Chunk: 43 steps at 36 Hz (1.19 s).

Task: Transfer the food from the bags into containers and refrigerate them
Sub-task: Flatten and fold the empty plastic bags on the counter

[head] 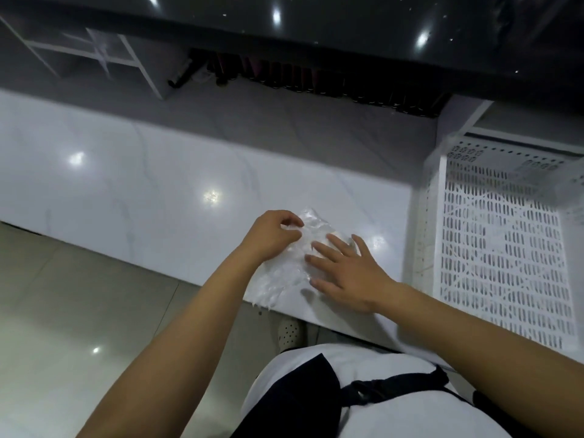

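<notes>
A crumpled clear plastic bag lies flat on the white marble counter near its front edge. My left hand pinches the bag's upper left part between thumb and fingers. My right hand rests flat on the bag's right side, fingers spread, pressing it down. What the bag holds cannot be made out. No container or food is in sight.
A white perforated plastic crate stands at the counter's right end. Behind the counter runs a dark glossy surface with a row of dark bottles beneath it. A white shelf frame sits at the back left. Tiled floor lies lower left.
</notes>
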Each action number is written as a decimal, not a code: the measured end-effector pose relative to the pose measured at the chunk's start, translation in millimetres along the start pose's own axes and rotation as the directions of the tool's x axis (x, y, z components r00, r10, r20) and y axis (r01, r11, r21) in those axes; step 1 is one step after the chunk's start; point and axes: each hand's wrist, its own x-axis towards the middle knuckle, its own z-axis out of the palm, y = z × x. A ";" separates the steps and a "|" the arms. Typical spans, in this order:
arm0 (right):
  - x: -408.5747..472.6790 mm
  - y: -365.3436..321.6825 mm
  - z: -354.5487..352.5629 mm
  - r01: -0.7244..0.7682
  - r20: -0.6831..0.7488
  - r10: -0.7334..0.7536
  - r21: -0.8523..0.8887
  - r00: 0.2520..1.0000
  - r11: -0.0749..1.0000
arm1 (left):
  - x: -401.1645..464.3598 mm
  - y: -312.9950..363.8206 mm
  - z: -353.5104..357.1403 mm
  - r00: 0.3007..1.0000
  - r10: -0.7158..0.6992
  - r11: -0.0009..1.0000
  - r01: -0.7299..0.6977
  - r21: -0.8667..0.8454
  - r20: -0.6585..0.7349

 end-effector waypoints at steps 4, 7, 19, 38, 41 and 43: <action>5.6 2.2 16.0 0.013 -0.027 -0.014 -0.012 1.000 1.000 | 1.6 4.6 3.2 0.995 0.086 0.985 -0.078 0.153 -0.047; 7.3 2.2 25.9 0.019 -0.061 -0.018 0.019 0.998 1.000 | -6.1 11.5 14.6 0.977 0.208 0.941 -0.189 0.280 -0.037; -13.3 3.3 31.3 -0.251 -0.466 0.337 0.238 0.818 0.938 | -30.6 -1.4 56.2 0.944 0.324 0.880 -0.273 0.389 -0.071; -7.0 -2.2 19.3 -0.331 -0.253 0.357 0.142 0.899 0.933 | -25.2 -8.8 59.2 0.989 0.098 0.975 -0.074 0.209 -0.109; -7.2 3.9 20.4 -0.344 -0.234 0.371 0.149 0.899 0.927 | -20.9 -5.7 53.5 0.996 0.035 0.950 -0.009 0.313 -0.078; -6.5 2.5 18.9 -0.347 -0.228 0.384 0.188 0.895 0.919 | -17.8 0.2 50.3 0.999 -0.002 0.924 0.018 0.382 -0.044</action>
